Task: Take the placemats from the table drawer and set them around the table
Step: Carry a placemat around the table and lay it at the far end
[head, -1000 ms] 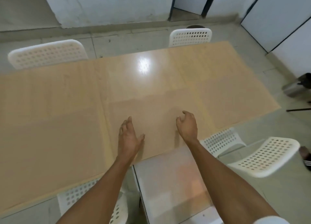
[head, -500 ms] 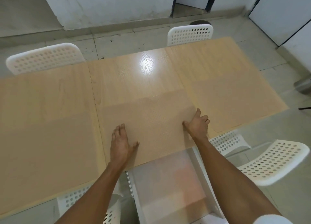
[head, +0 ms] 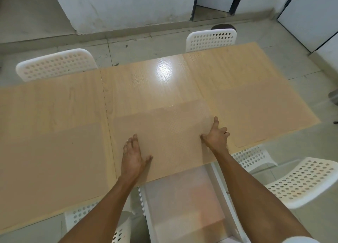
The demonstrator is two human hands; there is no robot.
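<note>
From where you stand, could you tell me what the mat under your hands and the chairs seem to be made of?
The mat looks like thin, translucent, matte plastic: a fine dotted texture, with the tabletop tinting through. The chairs look like white moulded plastic, smooth with punched holes. The tabletop seems glossy wood-grain laminate, judging by the glare.

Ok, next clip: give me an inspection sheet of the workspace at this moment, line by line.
Surface: long light wood table, glare spot near the far edge.
Job's things: translucent middle placemat at the near edge; left placemat and right placemat lie flat; white drawer open under the table, more mats inside.
Clutter: nothing seen on the table besides the mats.
Grippers: left hand flat on the middle placemat; right hand at its right edge, fingers spread; neither grips anything.
Cables: nothing seen.
Surroundings: white perforated chairs around the table, tiled floor, white walls, a dark object at the right frame edge, unclear.
</note>
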